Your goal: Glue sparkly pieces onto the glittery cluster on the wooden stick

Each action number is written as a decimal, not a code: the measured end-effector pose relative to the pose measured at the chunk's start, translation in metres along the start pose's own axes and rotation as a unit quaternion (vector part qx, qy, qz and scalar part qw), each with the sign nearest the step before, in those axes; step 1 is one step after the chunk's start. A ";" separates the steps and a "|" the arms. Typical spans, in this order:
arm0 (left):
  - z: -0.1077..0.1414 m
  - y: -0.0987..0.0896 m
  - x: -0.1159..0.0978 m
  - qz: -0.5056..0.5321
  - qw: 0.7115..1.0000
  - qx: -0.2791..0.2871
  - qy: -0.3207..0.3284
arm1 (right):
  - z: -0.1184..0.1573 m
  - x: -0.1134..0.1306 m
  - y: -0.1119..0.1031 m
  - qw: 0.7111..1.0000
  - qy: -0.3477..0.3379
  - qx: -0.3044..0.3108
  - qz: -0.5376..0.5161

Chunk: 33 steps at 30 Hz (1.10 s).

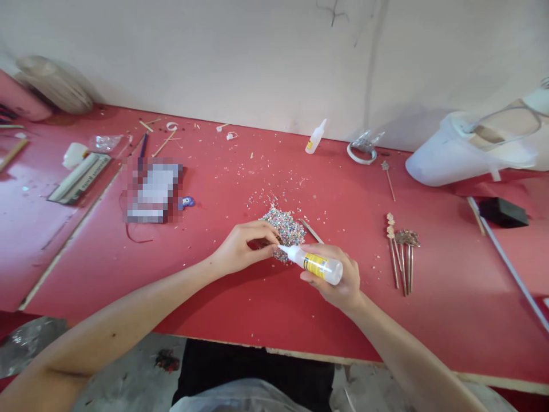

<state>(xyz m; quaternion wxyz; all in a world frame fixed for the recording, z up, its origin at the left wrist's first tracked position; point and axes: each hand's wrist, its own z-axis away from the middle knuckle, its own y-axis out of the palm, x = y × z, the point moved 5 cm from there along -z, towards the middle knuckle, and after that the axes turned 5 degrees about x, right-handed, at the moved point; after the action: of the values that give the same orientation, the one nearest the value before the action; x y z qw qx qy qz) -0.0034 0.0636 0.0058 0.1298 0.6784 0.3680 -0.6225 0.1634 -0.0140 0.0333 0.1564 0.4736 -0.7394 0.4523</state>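
My right hand (338, 280) is closed round a clear glue bottle (317, 266) with a yellow label. The bottle lies tilted, its white nozzle pointing left to the fingertips of my left hand (244, 246). Thumb and fingers of that left hand are pinched together over a heap of small multicoloured sparkling stones (289, 226). What the pinch holds is too small and too hidden to make out. A thin metal tool (312, 230), perhaps tweezers, lies at the right edge of the heap.
Several ornamented hair sticks (403, 257) lie to the right, with a single one (389, 180) farther back. Near the wall are another glue bottle (316, 137), a tape ring (361, 153) and a white bucket (446, 151). A blurred-out flat object (154, 191) is at left.
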 end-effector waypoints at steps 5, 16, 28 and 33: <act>0.000 0.000 0.001 -0.003 1.000 -0.007 -0.002 | 0.003 -0.008 0.000 0.998 0.050 -0.022 -0.013; 0.001 0.001 0.001 0.005 1.000 -0.014 -0.007 | 0.014 -0.032 0.011 0.940 0.224 -0.053 -0.251; 0.001 -0.001 0.007 0.047 0.998 -0.024 -0.041 | 0.013 -0.041 0.013 0.877 0.277 -0.107 -0.377; 0.002 0.004 0.015 0.129 0.986 -0.016 -0.102 | 0.009 -0.046 0.012 0.862 0.307 -0.118 -0.385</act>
<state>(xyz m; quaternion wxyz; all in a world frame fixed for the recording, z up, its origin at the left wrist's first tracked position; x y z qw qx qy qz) -0.0030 0.0642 -0.0099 0.2565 0.6509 0.2726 -0.6605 0.1776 0.0058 -0.0082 0.5915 0.5361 -0.4604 0.3882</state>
